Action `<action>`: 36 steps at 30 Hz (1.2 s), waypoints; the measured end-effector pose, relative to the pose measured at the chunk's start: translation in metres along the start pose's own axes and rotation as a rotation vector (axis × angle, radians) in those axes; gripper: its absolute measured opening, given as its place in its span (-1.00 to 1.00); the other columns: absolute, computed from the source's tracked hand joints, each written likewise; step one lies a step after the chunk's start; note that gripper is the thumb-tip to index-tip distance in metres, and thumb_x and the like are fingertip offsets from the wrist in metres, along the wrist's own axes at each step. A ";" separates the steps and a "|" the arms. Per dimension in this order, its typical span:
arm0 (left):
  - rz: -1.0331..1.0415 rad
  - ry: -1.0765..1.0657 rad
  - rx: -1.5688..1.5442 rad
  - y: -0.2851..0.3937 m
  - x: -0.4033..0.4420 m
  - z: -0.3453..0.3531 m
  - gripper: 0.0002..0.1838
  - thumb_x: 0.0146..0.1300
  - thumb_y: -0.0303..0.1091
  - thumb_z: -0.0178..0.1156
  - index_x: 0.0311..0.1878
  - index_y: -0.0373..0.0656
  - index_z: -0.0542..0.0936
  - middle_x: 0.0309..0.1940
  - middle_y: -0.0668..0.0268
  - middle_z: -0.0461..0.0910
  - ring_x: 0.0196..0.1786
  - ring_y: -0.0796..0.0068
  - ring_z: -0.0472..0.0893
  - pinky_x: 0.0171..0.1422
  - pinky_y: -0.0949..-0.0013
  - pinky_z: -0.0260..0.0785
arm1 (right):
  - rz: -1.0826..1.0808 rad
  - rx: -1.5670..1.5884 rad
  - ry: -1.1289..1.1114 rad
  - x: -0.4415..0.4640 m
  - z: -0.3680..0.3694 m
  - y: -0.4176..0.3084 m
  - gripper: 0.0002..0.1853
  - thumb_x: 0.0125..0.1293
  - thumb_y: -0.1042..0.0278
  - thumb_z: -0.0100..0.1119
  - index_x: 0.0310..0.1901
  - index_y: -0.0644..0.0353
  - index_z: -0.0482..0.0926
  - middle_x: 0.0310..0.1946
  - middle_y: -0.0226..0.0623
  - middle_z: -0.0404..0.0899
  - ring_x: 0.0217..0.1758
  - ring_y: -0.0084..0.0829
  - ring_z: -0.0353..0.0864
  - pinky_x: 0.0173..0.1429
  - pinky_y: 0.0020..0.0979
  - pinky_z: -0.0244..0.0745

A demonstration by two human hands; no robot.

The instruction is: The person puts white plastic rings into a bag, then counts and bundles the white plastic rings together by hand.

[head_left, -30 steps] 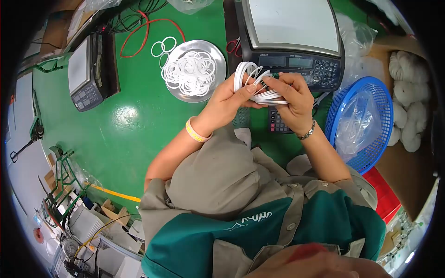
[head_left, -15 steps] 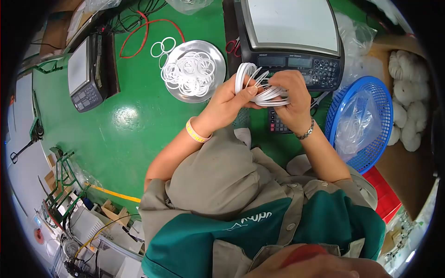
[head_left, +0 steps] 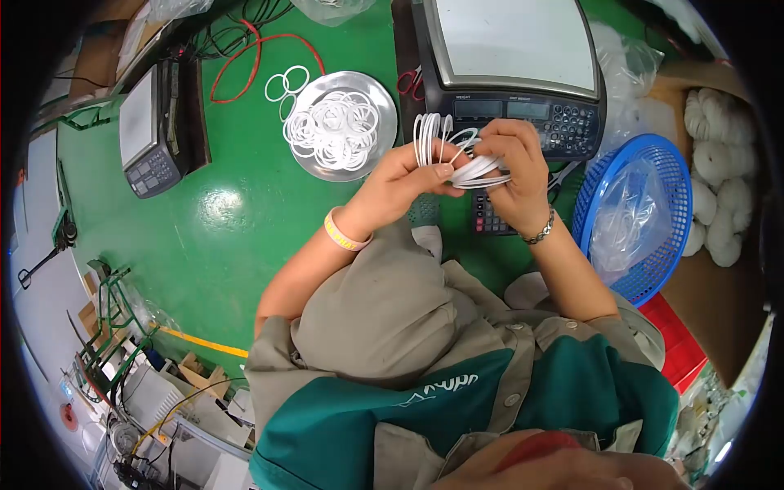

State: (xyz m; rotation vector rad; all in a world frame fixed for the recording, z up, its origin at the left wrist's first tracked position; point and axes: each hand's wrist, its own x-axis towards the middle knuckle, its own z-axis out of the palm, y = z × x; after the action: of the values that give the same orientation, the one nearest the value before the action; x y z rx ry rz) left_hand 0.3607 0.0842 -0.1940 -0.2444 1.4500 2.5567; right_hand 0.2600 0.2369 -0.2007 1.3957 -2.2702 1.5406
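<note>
The left hand [head_left: 400, 178] had its grip closed on a fanned bunch of white rings [head_left: 421, 139], and the right hand's [head_left: 523, 167] grip was closed round more, near the scale [head_left: 514, 45]. A slackened hold could have let the loosely spread rings slip or tangle.

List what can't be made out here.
All in the head view:
Count of thin white rings in left hand and right hand: fingers and overlap hide some.
Count of heaped white rings in the round silver metal dish: overlap.
Part of the dark rectangular calculator: behind right hand and rings.
Black scale with flat white pan: far end cut by top edge.
Its displays: too small.
</note>
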 end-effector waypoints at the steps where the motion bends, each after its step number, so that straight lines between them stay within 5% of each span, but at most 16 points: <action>1: 0.000 0.000 0.000 0.000 0.000 0.000 -0.76 0.29 -0.38 -0.07 -0.06 -0.30 0.43 -0.18 0.28 0.49 -0.11 0.53 0.48 -0.07 0.43 0.44 | 0.010 0.058 -0.022 -0.001 0.000 0.002 -0.71 -0.23 0.62 0.12 -0.35 0.20 0.44 -0.34 -0.23 0.44 -0.28 -0.22 0.42 -0.23 -0.34 0.35; 4: -0.013 0.010 0.124 0.006 0.000 0.002 -0.76 0.29 -0.39 -0.09 -0.08 -0.31 0.46 -0.18 0.29 0.51 -0.11 0.56 0.49 -0.10 0.46 0.44 | 0.032 0.092 -0.036 -0.006 0.002 0.003 -0.70 -0.24 0.64 0.09 -0.34 0.20 0.44 -0.35 -0.22 0.45 -0.30 -0.21 0.43 -0.23 -0.33 0.36; 9: -0.042 0.007 0.097 0.000 -0.001 -0.001 -0.77 0.27 -0.41 -0.05 -0.10 -0.32 0.48 -0.21 0.30 0.53 -0.17 0.58 0.50 -0.11 0.47 0.44 | 0.082 0.084 -0.164 0.000 -0.001 -0.005 -0.36 -0.24 0.71 0.03 0.00 -0.01 0.50 -0.39 -0.29 0.40 -0.32 -0.31 0.40 -0.23 -0.38 0.36; 17: -0.107 -0.043 0.071 0.002 -0.002 -0.002 -0.77 0.28 -0.44 -0.08 -0.08 -0.34 0.45 -0.18 0.27 0.51 -0.12 0.51 0.52 -0.07 0.45 0.42 | 0.043 0.046 -0.110 0.001 -0.002 0.000 -0.63 -0.24 0.66 0.12 -0.28 0.11 0.54 -0.31 -0.28 0.42 -0.24 -0.29 0.43 -0.20 -0.37 0.38; 29: -0.162 -0.092 0.065 0.004 -0.002 -0.004 -0.73 0.28 -0.40 -0.08 -0.01 -0.31 0.42 -0.15 0.28 0.49 -0.12 0.52 0.51 -0.07 0.45 0.44 | -0.038 0.024 -0.227 -0.001 0.000 0.003 -0.43 -0.30 0.68 0.06 -0.14 -0.08 0.55 -0.46 -0.39 0.33 -0.38 -0.34 0.37 -0.29 -0.37 0.30; 31: -0.154 -0.075 0.108 0.005 -0.002 -0.003 -0.72 0.27 -0.38 -0.07 -0.04 -0.36 0.43 -0.17 0.18 0.51 -0.13 0.27 0.56 -0.05 0.35 0.46 | -0.052 0.012 -0.227 -0.001 0.000 0.003 -0.45 -0.29 0.67 0.07 -0.16 -0.09 0.56 -0.46 -0.40 0.33 -0.39 -0.34 0.37 -0.30 -0.37 0.28; 36: -0.150 -0.066 0.134 0.004 -0.002 -0.003 -0.71 0.27 -0.41 -0.09 -0.01 -0.36 0.42 -0.15 0.20 0.50 -0.13 0.28 0.56 -0.07 0.38 0.47 | -0.064 0.008 -0.233 0.000 0.001 0.002 -0.47 -0.28 0.66 0.10 -0.18 -0.09 0.56 -0.45 -0.41 0.34 -0.38 -0.34 0.37 -0.29 -0.38 0.28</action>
State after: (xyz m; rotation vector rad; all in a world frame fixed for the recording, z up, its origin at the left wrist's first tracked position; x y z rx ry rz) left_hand 0.3620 0.0792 -0.1916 -0.2373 1.5100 2.3179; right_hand 0.2589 0.2366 -0.2024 1.7145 -2.3184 1.4376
